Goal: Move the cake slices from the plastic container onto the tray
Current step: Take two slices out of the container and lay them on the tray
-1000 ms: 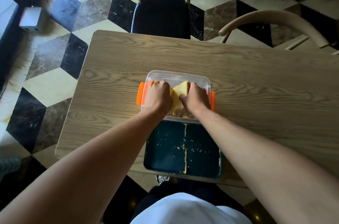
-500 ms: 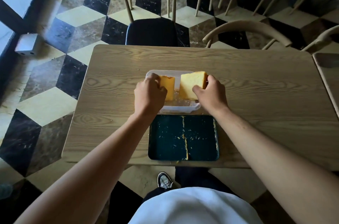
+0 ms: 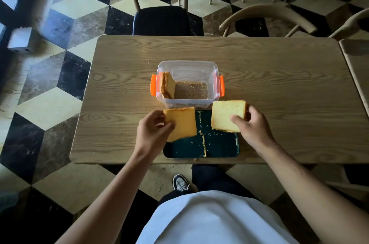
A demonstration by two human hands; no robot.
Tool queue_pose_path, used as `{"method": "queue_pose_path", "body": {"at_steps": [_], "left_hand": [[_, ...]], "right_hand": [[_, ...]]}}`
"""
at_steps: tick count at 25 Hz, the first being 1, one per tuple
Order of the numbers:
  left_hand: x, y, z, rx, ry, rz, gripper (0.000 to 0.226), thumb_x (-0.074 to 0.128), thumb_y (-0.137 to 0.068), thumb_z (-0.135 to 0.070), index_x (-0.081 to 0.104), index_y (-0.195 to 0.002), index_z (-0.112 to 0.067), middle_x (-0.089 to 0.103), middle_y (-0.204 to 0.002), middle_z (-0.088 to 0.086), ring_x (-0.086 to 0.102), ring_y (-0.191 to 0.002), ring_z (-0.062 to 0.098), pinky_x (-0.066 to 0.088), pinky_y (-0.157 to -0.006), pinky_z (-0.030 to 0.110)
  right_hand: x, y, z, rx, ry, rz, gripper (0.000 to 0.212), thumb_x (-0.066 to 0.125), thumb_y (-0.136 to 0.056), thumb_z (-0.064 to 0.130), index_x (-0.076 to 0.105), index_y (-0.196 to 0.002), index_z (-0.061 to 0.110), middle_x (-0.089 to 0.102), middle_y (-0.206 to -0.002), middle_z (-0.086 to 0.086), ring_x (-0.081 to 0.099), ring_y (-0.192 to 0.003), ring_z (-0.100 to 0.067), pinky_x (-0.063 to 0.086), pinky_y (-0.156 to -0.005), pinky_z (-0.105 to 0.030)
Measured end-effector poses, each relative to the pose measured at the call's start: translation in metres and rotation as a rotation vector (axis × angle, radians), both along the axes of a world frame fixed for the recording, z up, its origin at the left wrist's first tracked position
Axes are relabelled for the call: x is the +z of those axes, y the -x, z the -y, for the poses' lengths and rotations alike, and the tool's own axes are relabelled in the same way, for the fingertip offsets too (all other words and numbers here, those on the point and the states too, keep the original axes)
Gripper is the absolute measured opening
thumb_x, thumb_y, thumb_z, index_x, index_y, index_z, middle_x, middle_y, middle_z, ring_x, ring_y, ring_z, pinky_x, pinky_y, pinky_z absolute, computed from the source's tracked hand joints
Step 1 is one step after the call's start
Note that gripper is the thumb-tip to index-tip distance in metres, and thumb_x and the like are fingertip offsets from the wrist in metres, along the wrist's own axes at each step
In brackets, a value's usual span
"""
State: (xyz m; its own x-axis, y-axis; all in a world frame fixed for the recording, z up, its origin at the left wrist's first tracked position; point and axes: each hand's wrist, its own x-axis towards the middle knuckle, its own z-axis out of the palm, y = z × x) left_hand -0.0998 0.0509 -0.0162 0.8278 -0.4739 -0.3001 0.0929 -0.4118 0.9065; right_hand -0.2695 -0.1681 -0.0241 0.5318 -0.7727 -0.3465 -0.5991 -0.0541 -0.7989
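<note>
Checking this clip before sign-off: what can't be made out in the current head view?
- Whether the slice in the left hand or the right hand touches the tray: the slices hide it.
- How many slices remain in the container: stacked edge-on at its left wall.

A wooden table (image 3: 279, 83) was seen over a checkered floor (image 3: 60, 23). Beyond it, a dark-seated chair (image 3: 161, 20) was tucked in, and a sneaker (image 3: 180, 182) was glimpsed below.

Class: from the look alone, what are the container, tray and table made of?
Container: clear plastic, see-through walls, orange clips.
Tray: dark teal, smooth and slightly glossy; metal or plastic, unclear.
Table: wood or wood-look laminate, visible grain, matte.
</note>
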Motion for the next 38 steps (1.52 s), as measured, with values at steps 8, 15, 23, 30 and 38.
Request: {"method": "queue_pose_path", "body": {"at_steps": [8,15,23,30,38], "left_hand": [[-0.050,-0.004,0.005,0.110,-0.130,-0.282,0.021,0.075,-0.079,-0.003,0.070,-0.094,-0.017,0.074,-0.089,0.009,0.072,-0.082,0.026,0.062,-0.074,0.050],[-0.075,-0.018,0.038,0.107,-0.256,-0.336,0.016,0.077,-0.076,-0.007,0.070,-0.088,-0.015,0.074,-0.089,0.011,0.072,-0.087,0.032,0.061,-0.077,0.054],[-0.092,-0.020,0.061,0.103,-0.308,-0.337,0.016,0.075,-0.076,-0.006,0.071,-0.078,-0.021,0.075,-0.081,0.002,0.073,-0.084,0.028,0.061,-0.078,0.047],[-0.096,-0.021,0.069,0.113,-0.401,-0.334,0.038,0.074,-0.076,-0.018,0.060,-0.111,-0.014,0.071,-0.100,0.008,0.068,-0.090,0.025,0.058,-0.085,0.049],[-0.091,-0.012,0.064,-0.167,-0.680,0.045,0.048,0.064,-0.082,-0.019,0.046,-0.124,-0.005,0.058,-0.116,0.018,0.055,-0.106,0.036,0.045,-0.087,0.043]], "right_hand": [[-0.043,-0.005,-0.001,-0.020,-0.212,-0.065,0.014,0.064,-0.088,0.018,0.061,-0.102,0.020,0.069,-0.089,0.008,0.065,-0.069,-0.002,0.045,-0.047,-0.011],[-0.076,-0.028,0.020,-0.091,-0.413,-0.151,0.029,0.061,-0.092,0.013,0.054,-0.120,0.015,0.066,-0.108,-0.007,0.065,-0.082,-0.016,0.054,-0.054,-0.024],[-0.096,-0.039,0.021,-0.123,-0.462,-0.233,0.039,0.060,-0.092,0.010,0.049,-0.129,0.009,0.064,-0.122,-0.012,0.064,-0.105,-0.027,0.057,-0.087,-0.047],[-0.091,-0.043,0.020,-0.046,-0.335,-0.284,0.045,0.062,-0.089,0.007,0.039,-0.128,0.009,0.063,-0.117,-0.014,0.063,-0.105,-0.030,0.051,-0.091,-0.041],[-0.076,-0.039,0.018,0.143,-0.012,-0.544,0.050,0.066,-0.090,0.021,0.045,-0.133,0.004,0.052,-0.130,-0.016,0.056,-0.107,-0.030,0.045,-0.079,-0.028]]}}
